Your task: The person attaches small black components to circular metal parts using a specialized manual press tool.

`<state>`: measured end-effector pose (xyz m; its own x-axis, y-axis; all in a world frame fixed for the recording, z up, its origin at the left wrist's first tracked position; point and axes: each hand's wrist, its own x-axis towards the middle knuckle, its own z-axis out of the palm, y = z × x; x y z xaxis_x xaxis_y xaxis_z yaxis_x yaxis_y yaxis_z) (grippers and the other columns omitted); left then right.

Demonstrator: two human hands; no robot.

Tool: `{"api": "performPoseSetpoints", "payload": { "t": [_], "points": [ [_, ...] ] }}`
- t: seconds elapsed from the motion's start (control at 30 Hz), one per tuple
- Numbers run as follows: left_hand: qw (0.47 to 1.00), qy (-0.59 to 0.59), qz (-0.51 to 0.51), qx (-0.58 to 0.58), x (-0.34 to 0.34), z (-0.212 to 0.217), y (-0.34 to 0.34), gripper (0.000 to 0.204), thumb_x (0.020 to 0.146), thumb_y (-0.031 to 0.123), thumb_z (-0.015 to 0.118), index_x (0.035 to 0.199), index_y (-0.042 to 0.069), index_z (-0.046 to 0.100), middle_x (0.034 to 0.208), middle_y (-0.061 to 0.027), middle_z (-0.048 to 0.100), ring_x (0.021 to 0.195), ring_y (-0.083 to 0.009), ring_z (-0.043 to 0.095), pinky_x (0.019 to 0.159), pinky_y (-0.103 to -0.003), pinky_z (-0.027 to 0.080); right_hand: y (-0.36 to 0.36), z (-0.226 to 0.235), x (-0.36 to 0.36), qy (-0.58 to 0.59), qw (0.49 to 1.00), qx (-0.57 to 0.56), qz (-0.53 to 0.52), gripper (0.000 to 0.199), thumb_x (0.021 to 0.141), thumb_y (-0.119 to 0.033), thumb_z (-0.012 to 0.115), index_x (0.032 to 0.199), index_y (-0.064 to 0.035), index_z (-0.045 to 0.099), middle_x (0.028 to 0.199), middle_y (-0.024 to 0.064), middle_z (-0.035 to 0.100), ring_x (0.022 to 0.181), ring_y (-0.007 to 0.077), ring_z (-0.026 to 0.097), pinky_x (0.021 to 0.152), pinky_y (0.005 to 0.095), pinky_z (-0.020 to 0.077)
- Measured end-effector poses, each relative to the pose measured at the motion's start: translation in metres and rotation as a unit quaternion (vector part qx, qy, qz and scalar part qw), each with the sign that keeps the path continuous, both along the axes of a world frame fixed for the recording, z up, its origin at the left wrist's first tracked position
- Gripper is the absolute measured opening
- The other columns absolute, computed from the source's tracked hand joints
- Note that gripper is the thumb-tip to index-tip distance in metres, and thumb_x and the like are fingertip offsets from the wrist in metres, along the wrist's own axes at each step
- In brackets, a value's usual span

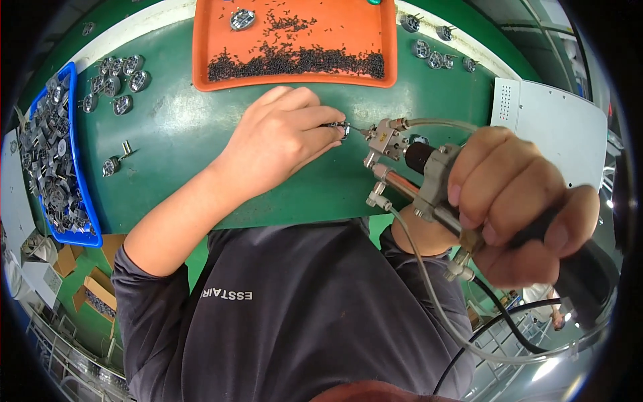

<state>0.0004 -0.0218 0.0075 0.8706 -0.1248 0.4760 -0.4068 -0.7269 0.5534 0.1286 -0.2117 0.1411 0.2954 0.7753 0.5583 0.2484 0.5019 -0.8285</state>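
Observation:
My left hand is above the green bench, its fingertips pinched on a small round metal part. Most of that part is hidden by the fingers. My right hand is wrapped round a pistol-shaped hand tool with a black grip, metal fittings and hoses. The tool's thin tip points left, close to the part; whether the two touch I cannot tell. Another small part shows partly behind the tool.
Across the bench lies an orange tray with many small black pieces and one round part. Loose round parts sit at left and far right. A blue bin is heaped with parts. A clear hose loops below the tool.

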Motion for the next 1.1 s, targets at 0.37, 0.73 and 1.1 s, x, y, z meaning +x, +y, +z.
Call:
{"api": "performPoseSetpoints", "payload": {
  "t": [0.37,0.73,1.1],
  "points": [
    [1.0,-0.011,0.007,0.008,-0.002,-0.001,-0.001,0.013,0.08,0.016,0.079,0.09,0.008,0.077,0.104,0.0023,0.073,0.093,-0.0182,0.062,0.081,-0.034,0.049,-0.007,0.005,-0.009,0.025,0.997,0.039,-0.067,0.027,0.107,-0.034,0.057,0.124,-0.0142,0.051,0.074,-0.0001,0.053,0.058,0.014,0.049,0.058,0.0346,0.0425],
    [1.0,0.01,0.007,-0.009,-0.003,-0.002,0.004,0.019,0.076,0.01,0.082,0.094,0.008,0.077,0.108,0.0,0.076,0.092,-0.021,0.065,0.081,-0.036,0.051,-0.029,0.008,0.005,0.046,0.995,0.065,-0.064,0.036,0.108,-0.042,0.055,0.129,-0.0136,0.06,0.078,-0.0032,0.054,0.064,0.0114,0.052,0.066,0.0312,0.0396],
    [1.0,0.009,0.004,-0.015,-0.002,-0.006,0.003,0.018,0.078,0.011,0.082,0.095,0.007,0.077,0.109,0.0006,0.076,0.091,-0.0211,0.065,0.081,-0.036,0.051,-0.002,-0.006,-0.01,0.065,0.995,0.076,-0.029,0.032,0.102,-0.043,0.067,0.12,-0.0173,0.061,0.073,-0.0041,0.057,0.058,0.0094,0.054,0.061,0.0271,0.0447]
  ]
}}
